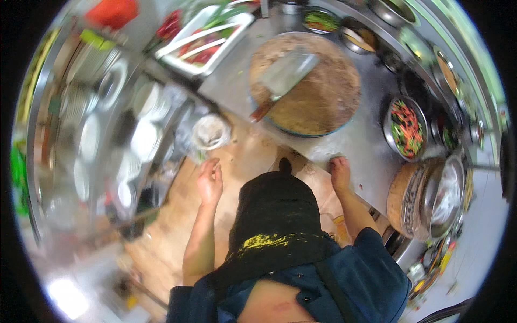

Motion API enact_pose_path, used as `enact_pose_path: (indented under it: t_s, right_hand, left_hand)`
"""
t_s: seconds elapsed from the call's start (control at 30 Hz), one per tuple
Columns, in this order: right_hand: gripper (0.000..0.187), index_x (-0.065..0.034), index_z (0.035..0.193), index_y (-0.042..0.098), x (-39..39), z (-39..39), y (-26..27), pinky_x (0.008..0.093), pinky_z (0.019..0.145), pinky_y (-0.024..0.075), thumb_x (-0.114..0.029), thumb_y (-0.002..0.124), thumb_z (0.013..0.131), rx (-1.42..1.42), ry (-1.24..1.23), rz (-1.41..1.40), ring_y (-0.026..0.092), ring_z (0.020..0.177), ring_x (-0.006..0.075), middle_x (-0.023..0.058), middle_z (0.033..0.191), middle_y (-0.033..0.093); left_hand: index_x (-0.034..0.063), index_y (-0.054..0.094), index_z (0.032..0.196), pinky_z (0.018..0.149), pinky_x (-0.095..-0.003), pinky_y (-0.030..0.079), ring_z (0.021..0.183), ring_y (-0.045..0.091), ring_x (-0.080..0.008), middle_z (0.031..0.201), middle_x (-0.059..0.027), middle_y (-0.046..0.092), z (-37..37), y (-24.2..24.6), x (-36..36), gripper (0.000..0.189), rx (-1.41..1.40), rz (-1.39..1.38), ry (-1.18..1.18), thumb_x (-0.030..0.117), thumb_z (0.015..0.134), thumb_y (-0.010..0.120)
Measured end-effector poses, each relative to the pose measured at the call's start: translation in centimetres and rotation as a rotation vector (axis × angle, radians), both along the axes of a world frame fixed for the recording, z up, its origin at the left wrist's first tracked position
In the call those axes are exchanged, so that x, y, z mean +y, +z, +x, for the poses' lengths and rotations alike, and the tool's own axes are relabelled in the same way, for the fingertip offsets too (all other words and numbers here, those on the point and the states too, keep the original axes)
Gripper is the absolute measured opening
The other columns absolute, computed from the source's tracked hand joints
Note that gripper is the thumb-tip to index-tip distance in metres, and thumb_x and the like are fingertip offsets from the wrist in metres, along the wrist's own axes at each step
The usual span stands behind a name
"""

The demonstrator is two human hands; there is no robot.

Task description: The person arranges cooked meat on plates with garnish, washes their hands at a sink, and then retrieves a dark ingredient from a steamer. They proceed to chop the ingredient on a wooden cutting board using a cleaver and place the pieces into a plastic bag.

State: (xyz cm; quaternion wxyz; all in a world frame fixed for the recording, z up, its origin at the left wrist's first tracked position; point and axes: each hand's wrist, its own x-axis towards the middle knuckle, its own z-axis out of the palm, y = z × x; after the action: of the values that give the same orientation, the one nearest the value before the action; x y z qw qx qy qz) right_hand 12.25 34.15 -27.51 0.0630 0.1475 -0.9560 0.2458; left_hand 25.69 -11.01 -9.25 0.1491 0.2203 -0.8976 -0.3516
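Observation:
My left hand [210, 181] hangs over the tiled floor with its fingers loosely bent and apart, holding nothing I can see. Close beyond it is a white bin [210, 132] with a plastic liner. At the front edge of the steel counter [365, 189] is my right hand [340, 173]; its fingertips are blurred, and I cannot tell whether they touch the steel. Ahead of me lies a thick round wooden chopping block [323, 101] with a blue-green band. A cleaver [288, 72] rests flat on it, its wooden handle sticking out over the near-left rim.
Along the counter's right stand a bowl of cut green and orange vegetables [406, 129] and a wooden steamer-like tub [404, 202]. A white tray of vegetables [206, 44] sits at the far left. Stacked white plates [147, 137] fill shelves on my left.

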Motion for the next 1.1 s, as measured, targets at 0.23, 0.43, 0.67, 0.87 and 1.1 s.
enact_pose_path:
  t_s: [0.23, 0.43, 0.67, 0.87, 1.1]
  right_hand:
    - [0.018, -0.0072, 0.098, 0.072, -10.0, 1.2, -6.2, 0.0326, 0.074, 0.0558, 0.002, 0.074, 0.083, -0.272, 0.036, -0.724, 0.068, 0.079, 0.0195, 0.0081, 0.087, 0.072]
    - [0.016, -0.0084, 0.103, 0.074, -34.5, 1.3, 2.9, 0.034, 0.081, 0.0569, -0.016, 0.074, 0.09, -0.248, 0.308, -0.488, 0.071, 0.087, 0.0217, 0.0115, 0.1, 0.074]
    - [0.016, -0.009, 0.105, 0.074, -53.8, -2.4, 1.5, 0.0371, 0.092, 0.0527, -0.016, 0.069, 0.092, 0.127, 0.742, -0.344, 0.069, 0.099, 0.0276, 0.0117, 0.103, 0.074]
    - [0.021, -0.0063, 0.1, 0.075, -61.8, 0.8, -3.3, 0.0359, 0.084, 0.0543, -0.026, 0.07, 0.093, -0.246, 0.83, -0.215, 0.069, 0.085, 0.0206, 0.0076, 0.095, 0.076]
    - [0.021, -0.0032, 0.087, 0.071, -63.6, 15.4, -6.4, 0.0387, 0.071, 0.0509, -0.024, 0.072, 0.091, -0.431, 1.233, 0.075, 0.063, 0.072, 0.023, 0.0092, 0.08, 0.07]
  left_hand:
    - [0.0018, 0.07, 0.111, 0.076, -0.0351, 0.058, 0.091, 0.07, -0.028, 0.113, -0.0159, 0.069, 26.0, -6.7, -2.9, 0.019, -0.118, 0.16, 0.506, 0.005, 0.093, 0.064]
    - [0.0038, 0.072, 0.108, 0.076, -0.0372, 0.059, 0.089, 0.073, -0.0279, 0.102, -0.0173, 0.073, 45.5, -8.4, 0.3, 0.017, -0.208, 0.144, 0.879, 0.008, 0.092, 0.066]
    - [0.0049, 0.073, 0.107, 0.077, -0.0389, 0.058, 0.086, 0.074, -0.0291, 0.092, -0.0175, 0.075, 53.9, -10.6, 7.2, 0.017, -0.237, 0.282, 1.304, 0.01, 0.093, 0.066]
    - [0.003, 0.074, 0.113, 0.089, -0.0392, 0.056, 0.099, 0.073, -0.0307, 0.105, -0.02, 0.075, 55.0, -11.3, 17.6, 0.025, -0.24, 0.511, 1.754, 0.017, 0.094, 0.064]
    - [0.0012, 0.074, 0.108, 0.082, -0.0392, 0.057, 0.09, 0.074, -0.0303, 0.098, -0.0193, 0.075, 52.4, -16.3, 29.8, 0.024, -0.132, 0.647, 2.137, 0.016, 0.093, 0.063]
